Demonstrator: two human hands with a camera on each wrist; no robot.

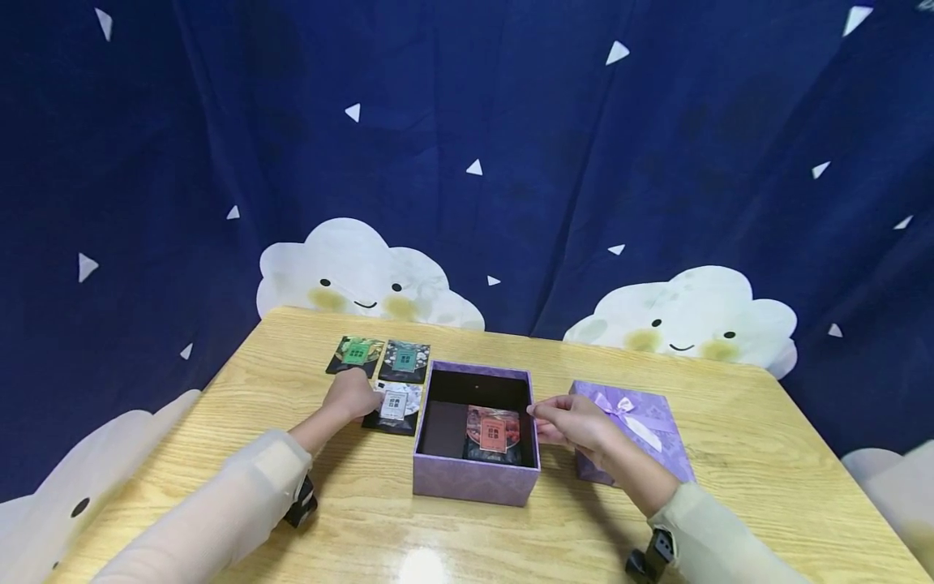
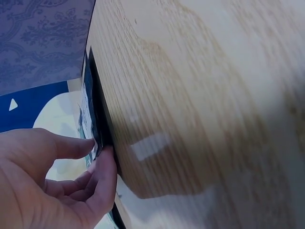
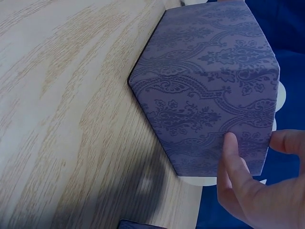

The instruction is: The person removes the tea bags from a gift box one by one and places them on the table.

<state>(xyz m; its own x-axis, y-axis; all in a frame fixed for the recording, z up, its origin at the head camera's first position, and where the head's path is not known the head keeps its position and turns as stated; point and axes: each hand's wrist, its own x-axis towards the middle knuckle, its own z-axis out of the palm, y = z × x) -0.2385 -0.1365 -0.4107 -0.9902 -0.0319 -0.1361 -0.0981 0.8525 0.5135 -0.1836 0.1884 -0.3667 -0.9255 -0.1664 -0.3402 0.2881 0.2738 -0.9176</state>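
Note:
My left hand (image 1: 353, 395) pinches the left edge of a black-and-white packet (image 1: 395, 404) between thumb and fingers. In the left wrist view this packet (image 2: 90, 112) is edge-on, low over the wood. An open-topped purple box (image 1: 474, 480) stands to its right, holding a red-labelled packet (image 1: 494, 435) against the right side of its dark floor. My right hand (image 1: 576, 422) grips the box's right wall, thumb at the rim. Its fingers (image 3: 232, 148) lie on the patterned outer side in the right wrist view.
Behind the left hand lie a green-labelled packet (image 1: 355, 354) and a teal-labelled packet (image 1: 404, 361). A purple lid (image 1: 664, 410) with a ribbon bow rests right of the box, beneath the right forearm. All are on a wooden table (image 1: 759, 454) before a blue curtain (image 1: 511, 97).

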